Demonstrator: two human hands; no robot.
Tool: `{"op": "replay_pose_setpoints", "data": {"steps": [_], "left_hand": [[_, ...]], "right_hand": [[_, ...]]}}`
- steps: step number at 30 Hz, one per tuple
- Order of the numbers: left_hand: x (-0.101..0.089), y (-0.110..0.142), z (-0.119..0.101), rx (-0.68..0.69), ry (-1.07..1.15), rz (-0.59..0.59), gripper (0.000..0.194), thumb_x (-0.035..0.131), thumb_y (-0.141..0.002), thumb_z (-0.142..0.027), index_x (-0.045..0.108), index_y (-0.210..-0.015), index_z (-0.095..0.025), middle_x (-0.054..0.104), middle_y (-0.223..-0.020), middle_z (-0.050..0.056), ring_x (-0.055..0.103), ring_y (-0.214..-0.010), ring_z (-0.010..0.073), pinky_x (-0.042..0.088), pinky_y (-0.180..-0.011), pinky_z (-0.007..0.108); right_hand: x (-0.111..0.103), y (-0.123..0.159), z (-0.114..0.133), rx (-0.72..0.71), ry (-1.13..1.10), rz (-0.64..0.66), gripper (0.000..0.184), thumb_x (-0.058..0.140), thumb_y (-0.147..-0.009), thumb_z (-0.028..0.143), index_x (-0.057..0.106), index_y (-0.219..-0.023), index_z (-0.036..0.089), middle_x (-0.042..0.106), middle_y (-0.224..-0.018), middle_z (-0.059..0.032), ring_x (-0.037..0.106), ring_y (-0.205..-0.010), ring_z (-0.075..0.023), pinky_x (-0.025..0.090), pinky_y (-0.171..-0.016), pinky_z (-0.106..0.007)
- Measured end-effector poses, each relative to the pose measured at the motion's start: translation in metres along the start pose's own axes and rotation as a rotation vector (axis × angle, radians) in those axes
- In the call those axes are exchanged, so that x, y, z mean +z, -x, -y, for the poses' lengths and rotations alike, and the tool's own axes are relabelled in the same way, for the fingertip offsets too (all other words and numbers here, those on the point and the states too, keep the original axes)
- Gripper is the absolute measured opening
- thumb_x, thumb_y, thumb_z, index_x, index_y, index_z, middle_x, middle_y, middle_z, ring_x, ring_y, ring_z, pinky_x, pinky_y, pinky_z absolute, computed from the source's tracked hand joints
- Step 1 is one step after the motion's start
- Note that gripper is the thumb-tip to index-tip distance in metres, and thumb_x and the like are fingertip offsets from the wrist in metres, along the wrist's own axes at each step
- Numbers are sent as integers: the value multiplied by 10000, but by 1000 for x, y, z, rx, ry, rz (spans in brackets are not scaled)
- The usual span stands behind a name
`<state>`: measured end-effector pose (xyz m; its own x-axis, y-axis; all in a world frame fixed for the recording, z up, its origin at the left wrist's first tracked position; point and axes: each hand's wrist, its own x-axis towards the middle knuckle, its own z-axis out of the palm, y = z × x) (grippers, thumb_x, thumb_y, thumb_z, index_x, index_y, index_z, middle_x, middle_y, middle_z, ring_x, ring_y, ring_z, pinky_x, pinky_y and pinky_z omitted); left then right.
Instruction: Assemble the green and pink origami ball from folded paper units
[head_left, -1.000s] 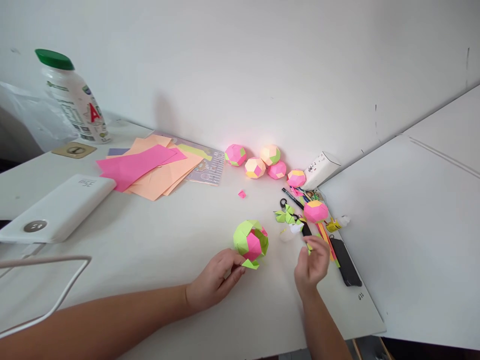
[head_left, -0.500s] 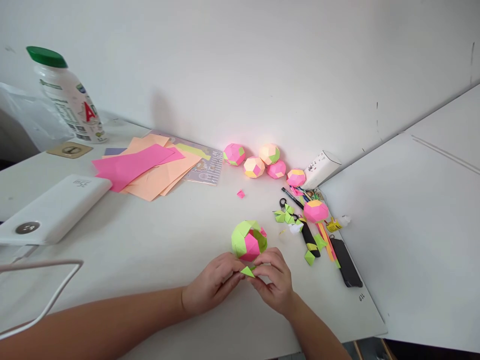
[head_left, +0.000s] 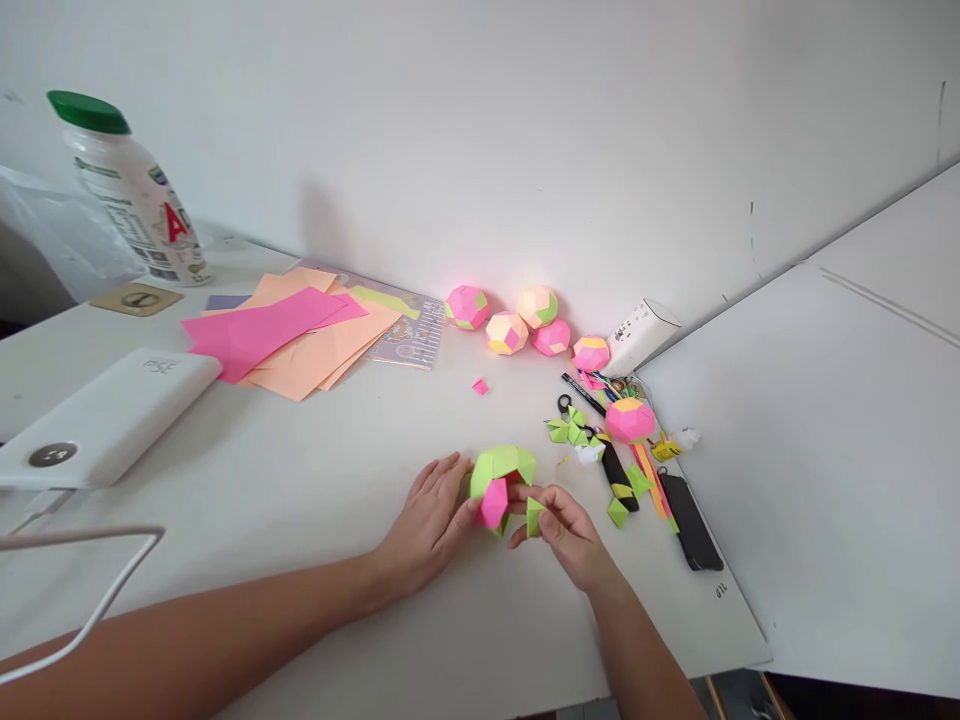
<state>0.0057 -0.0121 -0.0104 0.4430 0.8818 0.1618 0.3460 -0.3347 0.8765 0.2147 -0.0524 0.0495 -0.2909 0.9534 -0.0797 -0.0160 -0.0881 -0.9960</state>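
Note:
A hollow green and pink folded-paper ball (head_left: 504,463), with an opening in its front right side, stands on the table. My left hand (head_left: 429,520) grips its left side, thumb at the front and the other fingers behind. Between the thumb and fingers of my right hand (head_left: 574,535) is a small green folded-paper piece (head_left: 534,517), held by the ball's opening. Some of the right fingertips reach into or just before that opening; exactly how far is hidden.
Finished paper balls (head_left: 506,333) line the wall, with another ball (head_left: 630,421) nearer. Green pieces (head_left: 576,430), a glue bottle (head_left: 673,444) and a black phone (head_left: 691,520) lie right. Paper sheets (head_left: 285,325), a power bank (head_left: 112,415) and a tall bottle (head_left: 135,195) are left.
My left hand has let go of the green piece and moved onto the ball, which has turned slightly. My right hand has carried the piece right and up to the ball's opening.

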Motion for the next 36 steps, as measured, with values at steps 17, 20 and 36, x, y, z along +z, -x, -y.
{"op": "replay_pose_setpoints", "data": {"steps": [17, 20, 36], "left_hand": [[-10, -2, -26, -273, 1321, 585, 469, 438, -908, -507, 342, -1283, -242, 633, -1064, 104, 695, -709, 231, 497, -764, 459], [-9, -2, -26, -295, 1348, 555, 500, 490, -887, -490, 335, -1290, -238, 640, -997, 92, 693, -710, 250, 508, -724, 447], [-13, -1, -22, -303, 1038, 319, 599, 583, -819, -505, 334, -1298, -246, 546, -1266, 127, 584, -1058, 262, 493, -818, 399]], "right_hand": [[16, 3, -3, 22, -194, 297, 318, 623, -820, 478, 466, -766, 207, 648, -947, -76, 649, -705, -175, 538, -619, -367], [17, 3, -2, 40, -184, 255, 313, 666, -788, 456, 492, -739, 200, 658, -865, -59, 650, -675, -179, 539, -607, -364], [11, 2, 4, 174, -35, -297, 271, 757, -696, 393, 656, -591, 165, 517, -519, 21, 432, -462, -95, 308, -418, -231]]}}
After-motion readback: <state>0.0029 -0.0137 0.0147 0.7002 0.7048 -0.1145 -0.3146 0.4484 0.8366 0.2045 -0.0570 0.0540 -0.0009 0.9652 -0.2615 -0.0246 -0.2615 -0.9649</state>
